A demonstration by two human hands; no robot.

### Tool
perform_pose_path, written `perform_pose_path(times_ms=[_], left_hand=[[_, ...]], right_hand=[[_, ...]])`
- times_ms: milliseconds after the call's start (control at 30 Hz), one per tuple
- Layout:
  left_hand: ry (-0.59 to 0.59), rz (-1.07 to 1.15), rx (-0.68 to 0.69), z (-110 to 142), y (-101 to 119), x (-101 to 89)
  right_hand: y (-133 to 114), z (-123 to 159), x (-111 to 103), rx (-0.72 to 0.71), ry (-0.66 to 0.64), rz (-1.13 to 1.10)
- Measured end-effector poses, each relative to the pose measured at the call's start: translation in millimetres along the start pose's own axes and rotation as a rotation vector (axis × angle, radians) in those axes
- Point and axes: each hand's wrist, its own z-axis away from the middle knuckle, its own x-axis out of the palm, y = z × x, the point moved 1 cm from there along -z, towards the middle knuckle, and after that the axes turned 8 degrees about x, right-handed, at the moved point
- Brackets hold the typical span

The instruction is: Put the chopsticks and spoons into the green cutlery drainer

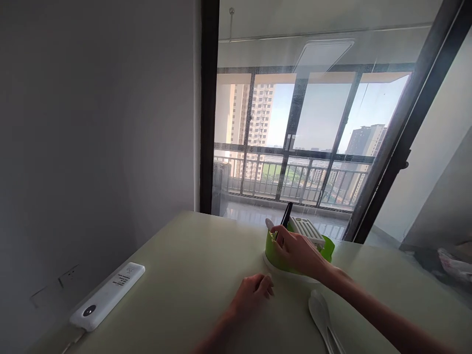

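My right hand (297, 250) reaches over a green utensil holder (271, 252) with a white base, its fingers closed at the holder's left compartment. They pinch black chopsticks (286, 214), which slant up and to the right; their lower ends are hidden by the hand and the holder. A white spoon (269, 223) pokes out of the same compartment, just left of my fingers. My left hand (254, 287) is at the table in front of the holder, fingers curled in, with nothing visible in them. Nearer to me, white spoons (320, 312) lie together below my right forearm.
The holder carries a white slotted rack (306, 230) on its right side. A white power bank (110, 295) with a cable lies along the left edge of the pale table (184, 275). A grey wall (110, 123) rises at the left, and a dark-framed glass door (210, 147) stands behind.
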Motion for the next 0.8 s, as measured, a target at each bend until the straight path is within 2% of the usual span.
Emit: perform_pose_path(times_ms=[67, 133, 233, 367, 533, 733, 800], left_hand=[[0.001, -0.015, 0.015, 0.2, 0.3, 0.6], [0.0, -0.024, 0.027, 0.4, -0.1, 1.1], [0.005, -0.016, 0.014, 0.5, -2.3, 1.5], [0.012, -0.012, -0.003, 0.2, -4.9, 1.6], [0.01, -0.025, 0.011, 0.5, -5.0, 1.5], [-0.002, -0.023, 0.0, 0.8, -3.8, 0.4], [0.002, -0.025, -0.002, 1.0, -3.5, -0.1]], right_hand=[[4.9, 28.0, -5.8, -0.153, -0.067, 0.022], [16.1, 53.9, -7.1, -0.207, -0.14, 0.044], [41.4, 84.5, -0.6, -0.188, -0.195, 0.069], [75.7, 112.2, 16.5, -0.065, -0.196, 0.074], [96.6, 131.6, 39.0, 0.007, -0.183, 0.054], [91.7, 134.7, 64.6, 0.052, -0.207, 0.007], [88.4, 134.3, 72.3, 0.052, -0.157, 0.019]])
